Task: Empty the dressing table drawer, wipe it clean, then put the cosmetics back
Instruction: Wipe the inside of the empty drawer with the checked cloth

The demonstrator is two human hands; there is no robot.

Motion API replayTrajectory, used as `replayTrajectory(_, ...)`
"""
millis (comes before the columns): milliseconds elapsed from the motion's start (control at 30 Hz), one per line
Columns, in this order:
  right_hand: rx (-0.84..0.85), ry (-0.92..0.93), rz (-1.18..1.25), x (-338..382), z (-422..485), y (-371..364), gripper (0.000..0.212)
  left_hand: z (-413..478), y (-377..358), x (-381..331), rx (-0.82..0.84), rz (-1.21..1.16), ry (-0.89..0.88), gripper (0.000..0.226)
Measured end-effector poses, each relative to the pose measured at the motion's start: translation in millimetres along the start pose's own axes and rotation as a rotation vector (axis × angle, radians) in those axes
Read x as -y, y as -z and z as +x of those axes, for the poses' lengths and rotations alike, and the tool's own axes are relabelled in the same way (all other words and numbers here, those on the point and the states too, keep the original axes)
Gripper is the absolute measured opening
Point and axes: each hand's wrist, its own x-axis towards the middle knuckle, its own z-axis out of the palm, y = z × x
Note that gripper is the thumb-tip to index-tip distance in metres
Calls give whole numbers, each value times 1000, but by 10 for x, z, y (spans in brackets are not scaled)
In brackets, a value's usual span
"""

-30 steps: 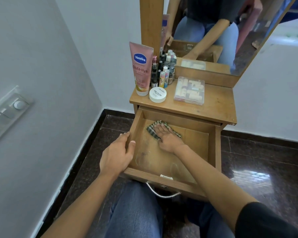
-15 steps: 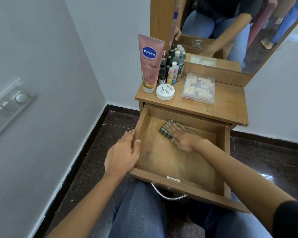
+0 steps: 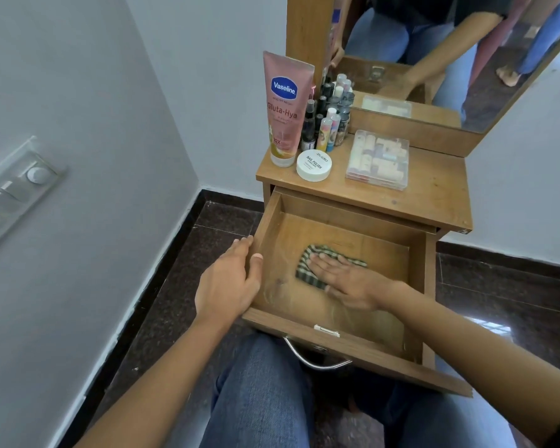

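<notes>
Inside the drawer, checked cloth lengthwise left-right under flat right hand

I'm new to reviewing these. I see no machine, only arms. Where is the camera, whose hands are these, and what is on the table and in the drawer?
There is no machine here. A person does the job with bare hands, and one wide-angle camera worn on the head looks forward and down, so both arms come in from the bottom edge. The left hand holds the left wall of the open drawer, with the thumb inside. The right hand lies flat and presses a checked cloth onto the drawer floor. On the dressing table top stand a pink Vaseline tube, a cluster of small bottles, a white nail polish jar and a clear box of small items. The mirror behind them reflects the same person.
</notes>
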Motion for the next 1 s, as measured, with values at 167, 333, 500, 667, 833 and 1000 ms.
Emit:
replayTrajectory(167, 10, -17, 4, -57, -14, -2, 57, -32, -31, -9, 7, 16, -8, 48)
replayTrajectory(333, -50, -119, 30, 124, 480, 250, 58, -33, -20, -21, 16, 36, 1, 48)
replayTrajectory(500, -57, -188, 20, 262, 897, 436, 59, -29, 7, -37, 15, 34, -1, 47)
replayTrajectory(667, -76, -56, 8, 462, 540, 153, 60, -30, 14, -35, 22, 16, 9, 45)
replayTrajectory(833, -31, 18, -11, 342, 342, 29, 60, -47, -7, -11, 27, 31, -10, 46)
replayTrajectory(1000, -56, -106, 21, 162, 696, 356, 60, -47, 2, -10, 31, 51, -24, 48)
